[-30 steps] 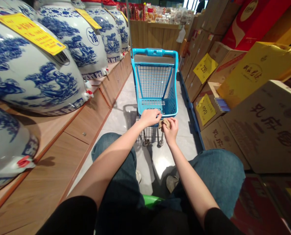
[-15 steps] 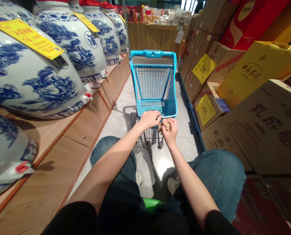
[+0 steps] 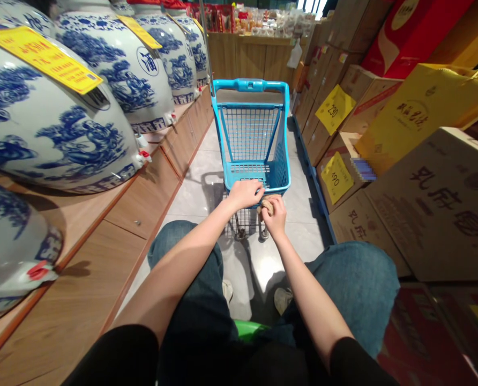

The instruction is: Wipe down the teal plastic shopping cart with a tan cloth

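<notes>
A blue shopping cart [image 3: 256, 166] stands in front of my knees, its mesh basket facing me. My left hand [image 3: 245, 194] lies over the near rim of the basket with its fingers curled round it; the fingertips are mostly hidden. Just right of it, my right hand [image 3: 276, 215] pinches a crumpled tan cloth [image 3: 267, 206] against the outside of the cart, below the rim. The two hands are close together but apart.
Large blue-and-white jars [image 3: 82, 128] with red taps line a wooden cabinet [image 3: 122, 246] on the left. Stacked cartons [image 3: 443, 214] and a yellow gift bag [image 3: 424, 112] stand on the right. A counter [image 3: 247, 56] with packaged goods crosses the far end. A green seat [image 3: 249, 329] shows beneath me.
My right hand has shifted slightly left with the cloth, along the cart below the rim. My left hand stays on the rim, and the view has tipped slightly.
</notes>
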`<action>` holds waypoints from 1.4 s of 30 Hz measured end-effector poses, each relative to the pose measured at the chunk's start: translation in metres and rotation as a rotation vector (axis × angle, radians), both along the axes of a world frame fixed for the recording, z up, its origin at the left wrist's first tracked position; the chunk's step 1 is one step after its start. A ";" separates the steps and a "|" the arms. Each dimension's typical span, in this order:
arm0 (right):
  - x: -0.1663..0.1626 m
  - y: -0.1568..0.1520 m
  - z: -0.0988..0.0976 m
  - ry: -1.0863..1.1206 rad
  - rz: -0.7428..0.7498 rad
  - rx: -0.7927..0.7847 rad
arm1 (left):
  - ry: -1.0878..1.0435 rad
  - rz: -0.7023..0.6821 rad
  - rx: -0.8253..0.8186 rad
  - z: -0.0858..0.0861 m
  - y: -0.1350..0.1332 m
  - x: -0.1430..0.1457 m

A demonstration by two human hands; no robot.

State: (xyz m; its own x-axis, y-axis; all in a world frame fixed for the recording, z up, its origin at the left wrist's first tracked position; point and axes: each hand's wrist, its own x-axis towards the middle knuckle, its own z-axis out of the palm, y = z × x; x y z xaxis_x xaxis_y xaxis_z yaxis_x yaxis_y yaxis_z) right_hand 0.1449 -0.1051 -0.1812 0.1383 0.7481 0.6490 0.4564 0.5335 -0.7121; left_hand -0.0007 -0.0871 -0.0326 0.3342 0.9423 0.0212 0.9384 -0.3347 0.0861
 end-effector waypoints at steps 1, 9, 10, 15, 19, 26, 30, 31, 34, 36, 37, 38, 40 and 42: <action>0.001 0.000 -0.007 0.015 -0.016 -0.067 | 0.001 -0.002 0.001 0.000 0.000 0.000; 0.000 0.000 0.000 0.063 0.008 -0.063 | 0.013 -0.005 0.006 0.000 0.000 -0.001; 0.001 0.001 0.006 0.062 0.013 -0.037 | 0.012 -0.005 0.005 0.000 0.000 0.000; 0.006 0.002 -0.001 0.168 -0.061 -0.171 | 0.010 -0.006 0.000 0.001 0.001 0.001; 0.007 0.001 -0.006 0.212 -0.085 -0.249 | 0.017 -0.003 0.003 0.002 0.001 0.001; 0.012 0.005 0.030 0.224 -0.106 -0.035 | 0.004 -0.007 0.008 0.000 0.001 0.002; 0.014 0.006 0.002 0.275 -0.173 -0.231 | -0.001 -0.010 0.010 0.001 0.000 0.001; 0.014 0.005 -0.006 0.292 -0.188 -0.282 | 0.001 -0.008 0.012 0.002 0.000 0.001; 0.013 0.005 -0.015 0.320 -0.204 -0.321 | 0.008 -0.010 0.016 0.002 -0.001 0.000; 0.013 0.006 -0.006 0.315 -0.197 -0.278 | 0.009 -0.015 0.017 0.001 -0.002 -0.001; 0.013 0.007 0.001 0.306 -0.191 -0.241 | 0.008 -0.016 0.016 0.001 -0.002 0.000; 0.013 0.008 0.008 0.294 -0.186 -0.199 | 0.006 -0.016 0.015 0.000 -0.002 0.000; 0.014 0.010 0.018 0.288 -0.179 -0.126 | 0.001 -0.013 0.011 -0.001 -0.001 0.001; 0.014 0.011 0.018 0.313 -0.187 -0.119 | -0.007 -0.012 0.009 -0.001 -0.001 0.001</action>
